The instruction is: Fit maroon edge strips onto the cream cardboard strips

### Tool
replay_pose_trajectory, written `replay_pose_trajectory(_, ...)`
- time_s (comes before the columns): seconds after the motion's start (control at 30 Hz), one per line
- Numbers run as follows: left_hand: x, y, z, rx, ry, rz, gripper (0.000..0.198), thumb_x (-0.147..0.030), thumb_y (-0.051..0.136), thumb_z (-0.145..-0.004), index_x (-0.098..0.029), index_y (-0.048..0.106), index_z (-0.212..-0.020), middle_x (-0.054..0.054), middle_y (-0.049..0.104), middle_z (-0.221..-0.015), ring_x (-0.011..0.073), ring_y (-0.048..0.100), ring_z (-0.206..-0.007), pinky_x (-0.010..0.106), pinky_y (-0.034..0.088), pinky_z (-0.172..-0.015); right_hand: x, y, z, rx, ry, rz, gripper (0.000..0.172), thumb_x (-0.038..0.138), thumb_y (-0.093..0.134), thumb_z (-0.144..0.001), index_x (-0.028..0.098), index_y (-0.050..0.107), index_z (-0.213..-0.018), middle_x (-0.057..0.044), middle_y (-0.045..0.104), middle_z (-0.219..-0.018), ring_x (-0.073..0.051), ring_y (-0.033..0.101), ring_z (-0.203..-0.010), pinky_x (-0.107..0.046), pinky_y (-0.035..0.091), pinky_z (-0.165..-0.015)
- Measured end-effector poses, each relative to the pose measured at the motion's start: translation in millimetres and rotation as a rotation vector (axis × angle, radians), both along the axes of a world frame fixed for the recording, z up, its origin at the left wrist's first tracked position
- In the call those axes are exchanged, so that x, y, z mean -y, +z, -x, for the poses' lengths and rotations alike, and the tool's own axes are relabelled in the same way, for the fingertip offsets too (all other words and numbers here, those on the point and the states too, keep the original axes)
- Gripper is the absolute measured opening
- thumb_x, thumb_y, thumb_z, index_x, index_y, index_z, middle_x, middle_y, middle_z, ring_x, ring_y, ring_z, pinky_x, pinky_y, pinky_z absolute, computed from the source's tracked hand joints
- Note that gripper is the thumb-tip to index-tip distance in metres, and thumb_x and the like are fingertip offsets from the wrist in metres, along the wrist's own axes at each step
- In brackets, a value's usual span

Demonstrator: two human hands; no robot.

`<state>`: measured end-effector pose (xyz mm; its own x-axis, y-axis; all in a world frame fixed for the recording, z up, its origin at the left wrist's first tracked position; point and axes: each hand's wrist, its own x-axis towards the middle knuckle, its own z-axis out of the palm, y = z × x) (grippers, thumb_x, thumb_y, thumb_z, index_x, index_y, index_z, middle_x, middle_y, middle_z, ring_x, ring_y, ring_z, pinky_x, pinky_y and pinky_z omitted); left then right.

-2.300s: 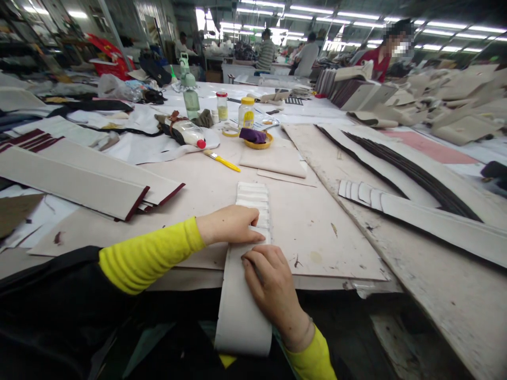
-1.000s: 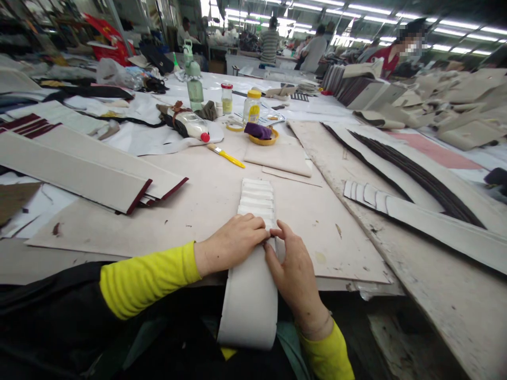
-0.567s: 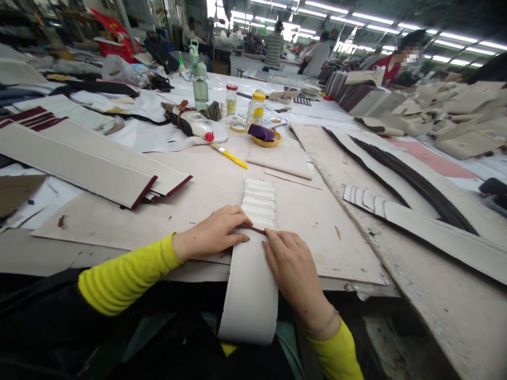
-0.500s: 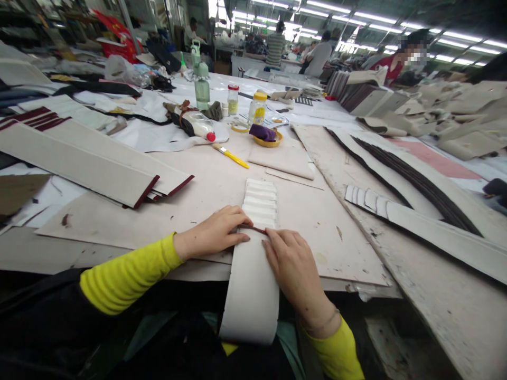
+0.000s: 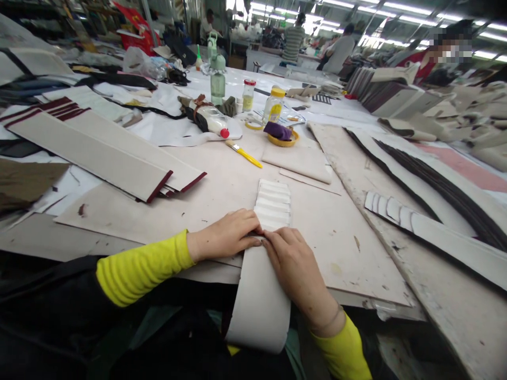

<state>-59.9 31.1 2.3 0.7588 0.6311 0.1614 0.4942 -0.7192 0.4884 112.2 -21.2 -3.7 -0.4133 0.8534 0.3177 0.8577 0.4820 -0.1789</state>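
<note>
A pale strip (image 5: 261, 295) lies under both hands and hangs over the table's front edge, its lower end curving toward my lap. Its upper end meets a stack of white-edged pieces (image 5: 272, 203) on the board. My left hand (image 5: 233, 232) pinches the strip's dark edge from the left, thumb below and fingers above. Close beside it, my right hand (image 5: 295, 264) presses the same edge from the right, fingers bent together. The fingertips of both hands nearly touch and hide most of that edge.
Maroon-edged strips (image 5: 99, 153) lie at left. A yellow brush (image 5: 244, 154), yellow dish (image 5: 282, 138), jars and bottles stand beyond the hands. Dark-edged strips (image 5: 435, 227) lie at right. People work in the background, one in red (image 5: 420, 63) at the upper right.
The whole view has shifted, so the scene sits farther right. My left hand has slid along the strip's edge toward my right hand, narrowing the gap between the fingertips.
</note>
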Motion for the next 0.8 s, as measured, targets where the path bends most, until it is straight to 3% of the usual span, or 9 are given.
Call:
replay_pose_trajectory(0.13, 1.2, -1.5, 1.8, -0.057, -0.016, -0.084, 0.022, -0.032, 0.042, -0.087, -0.014, 0.055, -0.090, 0.006, 0.053, -0.093, 0.0168, 0.048, -0.087, 0.029, 0.039, -0.081, 4.1, -0.4, 1.5, 0.129, -0.003, -0.028, 0.017, 0.019, 0.042, -0.086, 0.015, 0.058, -0.092, -0.008, 0.055, -0.077, -0.022, 0.048, -0.077, -0.036, 0.045, -0.068)
replay_pose_trajectory(0.27, 8.5, -6.4, 13.7, -0.059, -0.045, -0.120, 0.025, -0.027, 0.039, -0.089, -0.015, 0.054, -0.105, 0.008, 0.054, -0.101, 0.0172, 0.046, -0.095, 0.031, 0.037, -0.088, 9.3, -0.1, 1.8, 0.114, -0.001, -0.041, 0.027, 0.027, 0.043, -0.087, 0.013, 0.054, -0.107, -0.010, 0.057, -0.084, -0.023, 0.050, -0.083, -0.037, 0.047, -0.071)
replay_pose_trajectory(0.4, 20.9, -13.2, 25.4, 0.012, 0.009, -0.069, 0.030, -0.021, 0.036, -0.090, -0.014, 0.048, -0.116, 0.009, 0.053, -0.109, 0.0162, 0.046, -0.100, 0.030, 0.035, -0.092, 14.4, -0.9, 3.2, 0.040, -0.027, -0.045, 0.034, 0.030, 0.045, -0.086, 0.013, 0.052, -0.114, -0.011, 0.058, -0.095, -0.023, 0.050, -0.090, -0.038, 0.046, -0.079)
replay_pose_trajectory(0.5, 22.1, -9.7, 26.3, 0.041, 0.026, 0.029, 0.030, -0.020, 0.036, -0.089, -0.014, 0.049, -0.115, 0.008, 0.055, -0.108, 0.0152, 0.047, -0.101, 0.028, 0.035, -0.092, 15.6, -1.5, 4.1, 0.021, -0.043, -0.037, 0.032, 0.029, 0.044, -0.086, 0.015, 0.053, -0.114, -0.010, 0.058, -0.095, -0.022, 0.050, -0.090, -0.038, 0.047, -0.079)
replay_pose_trajectory(0.6, 9.2, -0.8, 23.1, 0.021, 0.070, 0.154, 0.025, -0.023, 0.038, -0.087, -0.015, 0.056, -0.103, 0.006, 0.059, -0.097, 0.0150, 0.051, -0.093, 0.026, 0.039, -0.085, 16.3, -2.3, 4.3, 0.031, -0.050, -0.028, 0.032, 0.027, 0.043, -0.086, 0.015, 0.053, -0.114, -0.010, 0.058, -0.095, -0.022, 0.051, -0.090, -0.037, 0.047, -0.079)
replay_pose_trajectory(0.8, -33.0, 3.0, 10.2, -0.041, 0.322, 0.386, 0.029, -0.039, 0.042, -0.082, -0.014, 0.056, -0.080, 0.000, 0.058, -0.068, 0.0120, 0.050, -0.061, 0.022, 0.037, -0.058, 21.5, -7.8, 4.2, 0.011, -0.077, -0.077, 0.034, 0.027, 0.041, -0.086, 0.012, 0.053, -0.114, -0.012, 0.058, -0.105, -0.024, 0.050, -0.097, -0.039, 0.046, -0.084)
